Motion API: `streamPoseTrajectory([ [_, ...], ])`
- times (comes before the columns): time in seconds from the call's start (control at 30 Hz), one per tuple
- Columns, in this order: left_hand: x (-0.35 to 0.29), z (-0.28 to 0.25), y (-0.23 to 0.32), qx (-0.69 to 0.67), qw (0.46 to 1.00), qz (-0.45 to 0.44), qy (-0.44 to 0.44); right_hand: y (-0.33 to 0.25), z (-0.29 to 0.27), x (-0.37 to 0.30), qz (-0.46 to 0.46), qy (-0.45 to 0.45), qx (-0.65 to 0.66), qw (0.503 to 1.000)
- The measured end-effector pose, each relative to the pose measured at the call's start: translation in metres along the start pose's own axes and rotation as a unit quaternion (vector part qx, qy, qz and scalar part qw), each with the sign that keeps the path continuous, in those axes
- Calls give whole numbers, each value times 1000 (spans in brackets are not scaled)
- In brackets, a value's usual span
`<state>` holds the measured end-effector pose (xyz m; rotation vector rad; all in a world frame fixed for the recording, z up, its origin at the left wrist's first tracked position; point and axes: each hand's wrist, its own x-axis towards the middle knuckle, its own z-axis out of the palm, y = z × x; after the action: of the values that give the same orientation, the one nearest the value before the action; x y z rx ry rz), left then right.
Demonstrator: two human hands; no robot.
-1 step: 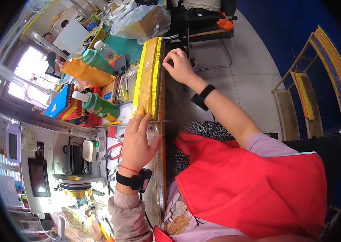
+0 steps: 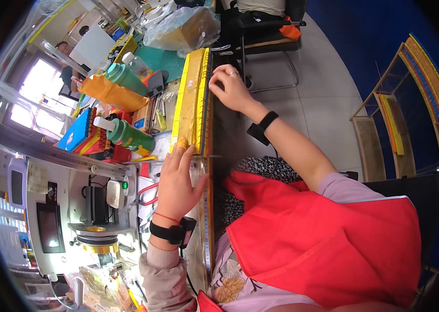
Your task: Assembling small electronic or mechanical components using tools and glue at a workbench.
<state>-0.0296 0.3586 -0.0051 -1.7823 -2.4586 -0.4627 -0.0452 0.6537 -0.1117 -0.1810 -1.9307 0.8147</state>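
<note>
A long wooden board (image 2: 192, 91) lies along the bench edge, with yellow strips (image 2: 179, 112) down its sides and a dark blue row along its right edge. My left hand (image 2: 179, 182) rests at the board's near end, fingers stretched out and thumb apart. A yellow wrap or finger cover (image 2: 181, 143) shows at one fingertip. By the board's far right edge, my right hand (image 2: 232, 92) has thumb and fingers curled together in a pinch. What they hold, if anything, is too small to make out. Both wrists wear black bands.
Left of the board stand a green bottle (image 2: 131, 136), a teal cup (image 2: 125, 78), an orange pouch (image 2: 108, 92) and blue folders (image 2: 76, 130). A lit machine (image 2: 97, 242) is at lower left. Behind are a plastic-wrapped box (image 2: 183, 28) and a chair (image 2: 269, 47). Wooden racks (image 2: 393, 132) stand at right.
My right hand has shifted very slightly, and the gap inside its curled thumb and finger looks a little wider. My left hand and the board stay in place.
</note>
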Motion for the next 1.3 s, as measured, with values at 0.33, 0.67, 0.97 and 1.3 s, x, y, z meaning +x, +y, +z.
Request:
streamPoseTrajectory([
  [0.33, 4, 5, 0, 9, 1000, 12, 13, -17, -15, -8, -103, -105, 20, 989],
  [0.67, -10, -6, -17, 0, 999, 31, 43, -13, 35, 12, 86, -52, 160, 982],
  [0.97, -150, -82, 58, -37, 997, -61, 38, -263, -34, 94, 61, -413, 413, 810],
  [1.3, -270, -56, 30, -24, 958, -209, 196, -501, 109, 354, -82, -219, 397, 888],
])
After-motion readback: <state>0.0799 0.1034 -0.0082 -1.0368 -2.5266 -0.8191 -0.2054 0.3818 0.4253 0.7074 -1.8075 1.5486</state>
